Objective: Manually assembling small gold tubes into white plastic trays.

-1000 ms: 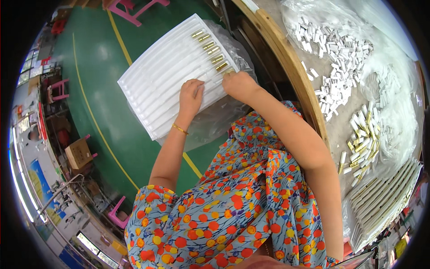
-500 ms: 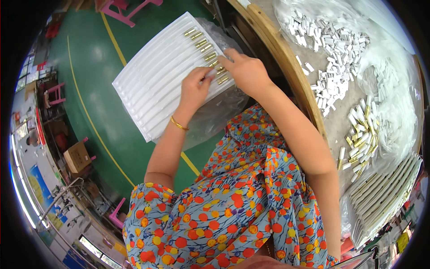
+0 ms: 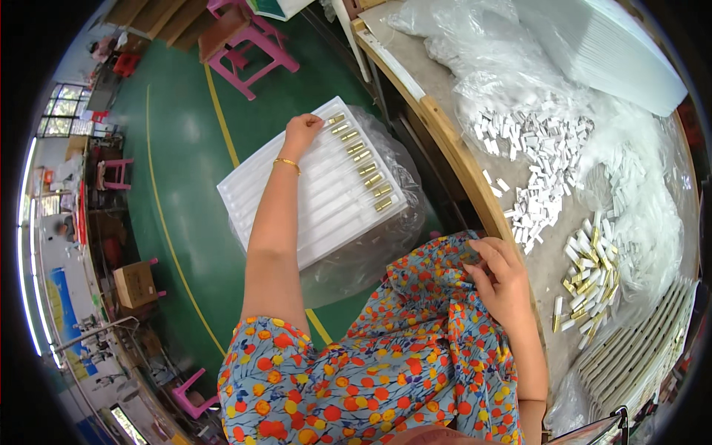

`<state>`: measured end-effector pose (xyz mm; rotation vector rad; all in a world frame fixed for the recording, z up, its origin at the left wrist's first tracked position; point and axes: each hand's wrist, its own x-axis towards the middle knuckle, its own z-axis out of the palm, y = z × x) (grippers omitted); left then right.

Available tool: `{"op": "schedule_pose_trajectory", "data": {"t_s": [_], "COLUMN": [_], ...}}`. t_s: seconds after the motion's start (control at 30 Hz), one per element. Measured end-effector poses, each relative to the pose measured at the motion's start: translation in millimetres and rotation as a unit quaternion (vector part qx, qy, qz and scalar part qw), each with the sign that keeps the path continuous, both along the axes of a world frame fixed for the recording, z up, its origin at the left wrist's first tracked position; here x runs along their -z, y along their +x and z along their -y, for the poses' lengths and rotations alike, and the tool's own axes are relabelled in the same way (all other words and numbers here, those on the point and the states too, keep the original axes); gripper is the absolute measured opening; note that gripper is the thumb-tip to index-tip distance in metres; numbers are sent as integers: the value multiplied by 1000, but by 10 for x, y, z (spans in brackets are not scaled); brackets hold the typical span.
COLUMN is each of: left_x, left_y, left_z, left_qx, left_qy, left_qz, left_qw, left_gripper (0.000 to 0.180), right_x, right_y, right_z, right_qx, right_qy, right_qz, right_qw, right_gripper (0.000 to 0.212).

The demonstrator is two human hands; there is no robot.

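Observation:
A white ridged tray (image 3: 278,189) lies at a slant left of the workbench, with a column of small gold tubes (image 3: 368,169) set in its slots along the right side. My left hand (image 3: 302,132) is at the tray's far edge, just left of the farthest gold tube. Its fingertips are pinched together; what they hold, if anything, is too small to make out. Away from the tray, my right hand (image 3: 503,282) hovers at the workbench's near edge, over my patterned clothing. Its fingers are curved and apart, with nothing visible between them.
On the workbench (image 3: 475,167) lie a heap of small white pieces (image 3: 538,200) and a pile of white-and-gold tubes (image 3: 591,278). Clear plastic sheeting (image 3: 638,200), stacked trays (image 3: 630,348) and a white foam-like stack (image 3: 604,48) surround them. A pink stool (image 3: 256,55) stands beyond the tray.
My right hand has left the tray and moved right to the workbench edge. My left hand has moved to the tray's far edge. The view has shifted, showing more of the far side.

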<state>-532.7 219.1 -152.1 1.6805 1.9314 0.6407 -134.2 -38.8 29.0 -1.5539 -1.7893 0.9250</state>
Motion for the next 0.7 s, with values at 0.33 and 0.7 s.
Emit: {"op": "schedule_pose_trajectory", "data": {"t_s": [0.33,0.7], "left_x": [1130,110], "left_y": [-339,732], "left_z": [-96,289], "left_qx": [34,-118], "left_qy": [372,240], "left_qz": [-435,-69], "left_qw": [819,961], "left_gripper": [26,56], "right_x": [-145,-193], "right_y": [486,1986], "right_z": [328,897], "right_qx": [60,407], "right_qy": [-16,-28], "right_qz": [7,281], "right_qw": [998,869], "right_gripper": [33,22]}}
